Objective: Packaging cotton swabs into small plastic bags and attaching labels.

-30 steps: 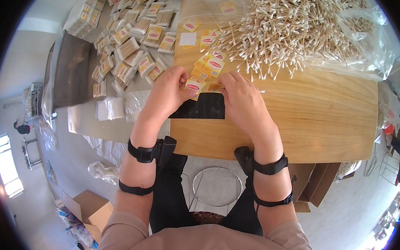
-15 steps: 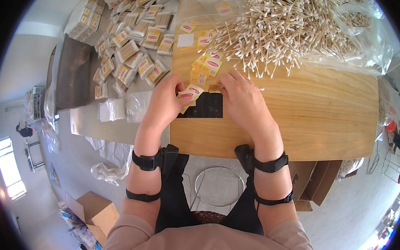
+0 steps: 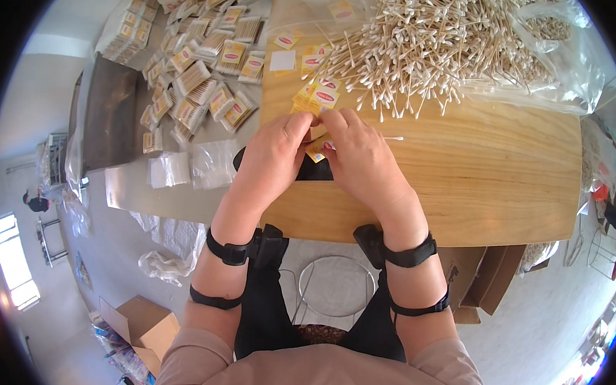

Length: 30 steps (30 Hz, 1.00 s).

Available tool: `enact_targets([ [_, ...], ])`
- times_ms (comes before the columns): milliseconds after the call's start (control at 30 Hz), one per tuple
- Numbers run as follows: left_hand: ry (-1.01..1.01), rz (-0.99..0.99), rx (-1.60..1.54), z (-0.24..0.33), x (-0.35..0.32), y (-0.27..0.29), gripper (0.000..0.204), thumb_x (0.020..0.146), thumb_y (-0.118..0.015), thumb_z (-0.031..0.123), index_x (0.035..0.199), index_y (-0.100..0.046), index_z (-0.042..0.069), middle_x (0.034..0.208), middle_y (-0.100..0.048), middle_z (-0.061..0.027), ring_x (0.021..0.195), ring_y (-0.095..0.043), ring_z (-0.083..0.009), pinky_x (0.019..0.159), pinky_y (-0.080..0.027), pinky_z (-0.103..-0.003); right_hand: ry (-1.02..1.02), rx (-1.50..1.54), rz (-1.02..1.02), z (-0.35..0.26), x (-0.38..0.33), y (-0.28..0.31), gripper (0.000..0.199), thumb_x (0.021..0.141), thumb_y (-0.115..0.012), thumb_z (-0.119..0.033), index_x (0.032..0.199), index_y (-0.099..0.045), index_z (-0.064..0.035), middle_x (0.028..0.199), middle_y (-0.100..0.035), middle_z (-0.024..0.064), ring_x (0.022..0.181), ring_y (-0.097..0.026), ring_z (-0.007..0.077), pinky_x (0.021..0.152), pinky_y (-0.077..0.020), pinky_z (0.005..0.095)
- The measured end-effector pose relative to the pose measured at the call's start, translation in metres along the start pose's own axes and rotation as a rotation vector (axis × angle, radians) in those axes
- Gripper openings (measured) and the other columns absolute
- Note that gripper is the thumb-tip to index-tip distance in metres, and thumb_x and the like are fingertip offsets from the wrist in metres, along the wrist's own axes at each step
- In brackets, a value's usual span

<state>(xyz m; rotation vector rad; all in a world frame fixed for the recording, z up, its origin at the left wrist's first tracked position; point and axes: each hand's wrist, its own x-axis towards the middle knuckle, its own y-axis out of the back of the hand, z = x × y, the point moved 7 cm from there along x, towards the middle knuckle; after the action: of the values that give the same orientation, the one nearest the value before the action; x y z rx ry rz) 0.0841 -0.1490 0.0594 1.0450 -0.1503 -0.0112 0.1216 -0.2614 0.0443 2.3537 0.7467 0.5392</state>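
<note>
My left hand (image 3: 276, 152) and my right hand (image 3: 366, 152) meet over a dark rectangular pad (image 3: 314, 172) near the table's front edge. Small yellow printed cards (image 3: 316, 152) show between them, pinched by both hands; how many each hand has is hidden. The left fingertips are mostly covered by its own knuckles. Just beyond my fingers lies a loose spread of the same yellow and white cards (image 3: 321, 98). One cotton swab (image 3: 393, 138) sticks out beside my right knuckles.
A big heap of cotton swabs (image 3: 434, 53) spills from a clear plastic bag (image 3: 571, 95) at the back right. Packed swab bundles (image 3: 201, 75) cover the grey table on the left. Empty clear bags (image 3: 212, 163) lie beside my left wrist. A stool (image 3: 338, 285) stands below the table.
My hands have come together over the pad, the left moving right with its cards. The cards, spread open to view before, are now largely covered by my fingers.
</note>
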Motion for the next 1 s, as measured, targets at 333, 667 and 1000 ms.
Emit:
enact_targets([
  [333, 0.28, 0.116, -0.751, -0.046, -0.022, -0.018, 0.043, 0.081, -0.054, -0.015, 0.121, -0.052, 0.003, 0.116, -0.062, -0.0084, 0.111, -0.058, -0.0181, 0.099, -0.045, -0.032, -0.011, 0.025, -0.062, 0.009, 0.001, -0.002, 0.017, 0.079, -0.061, 0.001, 0.094, -0.055, -0.0025, 0.097, -0.056, 0.0179, 0.087, -0.061, 0.0384, 0.072, -0.0516, 0.0466],
  [667, 0.33, 0.275, -1.391, -0.026, -0.021, -0.041, 0.031, 0.103, -0.043, 0.015, 0.131, -0.045, 0.003, 0.137, -0.048, -0.0102, 0.127, -0.043, -0.0171, 0.112, -0.029, -0.033, 0.009, -0.017, -0.022, 0.006, 0.001, -0.006, 0.028, 0.078, -0.065, -0.002, 0.103, -0.052, -0.0024, 0.098, -0.056, 0.0171, 0.087, -0.062, 0.0382, 0.072, -0.0524, 0.0464],
  [1000, 0.379, 0.321, -0.932, -0.028, -0.017, -0.035, 0.042, 0.102, -0.051, 0.031, 0.126, -0.051, -0.003, 0.128, -0.052, -0.0117, 0.119, -0.048, -0.0211, 0.104, -0.036, -0.036, 0.009, -0.156, -0.095, 0.005, -0.001, -0.009, 0.013, 0.084, -0.056, -0.006, 0.096, -0.057, -0.0039, 0.092, -0.059, 0.0151, 0.088, -0.064, 0.0351, 0.069, -0.0532, 0.0432],
])
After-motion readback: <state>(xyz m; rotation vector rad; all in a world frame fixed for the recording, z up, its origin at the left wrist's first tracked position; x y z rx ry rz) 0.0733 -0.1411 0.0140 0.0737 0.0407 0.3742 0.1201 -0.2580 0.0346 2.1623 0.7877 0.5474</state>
